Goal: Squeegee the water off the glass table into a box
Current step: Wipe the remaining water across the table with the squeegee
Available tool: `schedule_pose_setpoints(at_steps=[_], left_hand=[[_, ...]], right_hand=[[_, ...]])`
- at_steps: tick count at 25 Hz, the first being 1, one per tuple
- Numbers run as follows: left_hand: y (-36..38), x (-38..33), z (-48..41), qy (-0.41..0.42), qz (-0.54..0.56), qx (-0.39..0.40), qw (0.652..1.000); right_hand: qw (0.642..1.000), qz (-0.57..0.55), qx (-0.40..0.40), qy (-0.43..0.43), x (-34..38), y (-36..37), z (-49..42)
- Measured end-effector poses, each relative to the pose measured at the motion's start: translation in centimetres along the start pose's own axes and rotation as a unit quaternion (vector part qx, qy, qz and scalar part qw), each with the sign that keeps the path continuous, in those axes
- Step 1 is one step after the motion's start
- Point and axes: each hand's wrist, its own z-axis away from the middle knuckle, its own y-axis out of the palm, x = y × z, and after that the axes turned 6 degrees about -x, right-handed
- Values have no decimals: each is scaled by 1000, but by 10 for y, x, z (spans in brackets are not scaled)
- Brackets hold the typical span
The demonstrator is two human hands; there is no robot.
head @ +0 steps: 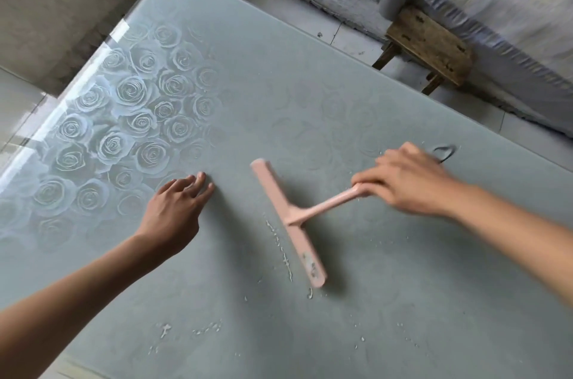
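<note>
The right hand (409, 180) is gripping the pink squeegee (290, 223) handle, the left hand (176, 211) is resting spread-fingered on the glass table (310, 68), scattered water droplets (279, 242) are remaining, and no box is showing.

Not much of the person in shot, just two arms. The left forearm (77, 295) is bare from the wrist to the frame edge. It's smooth and slim, and the wide lens makes it look chunkier toward the corner. The left hand (173, 211) is bare too. You see the back of it, with slender fingers and short, plain nails (201, 174) that have a slight shine. The right forearm (511, 223) is also bare right out to the edge of the picture. The right hand (406, 180) is bare, knuckles showing as a bumpy row. It's smeared with motion blur, so finer detail there can't be made out.
</note>
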Motion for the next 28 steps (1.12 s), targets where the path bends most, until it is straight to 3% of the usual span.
schedule_pose_setpoints(at_steps=[4,10,15,18,23,28], left_hand=[[-5,0,1,-2,18,16,1000],[-18,-1,-12,-19,14,53,998],[-38,-15,-38,-13,-79,149,986],[-45,-45,-64,-7,-93,137,986],[-31,-117,-97,14,-66,96,993],[-17,-183,-114,-42,-92,165,981]], right_hand=[[992,62,63,93,-64,-31,-4],[999,6,38,-2,34,-3,-21],[984,-23,69,165,-78,-34,39],[965,5,68,255,-125,-36,83],[962,-52,26,267,-140,-8,97],[950,-85,23,301,-193,27,151]])
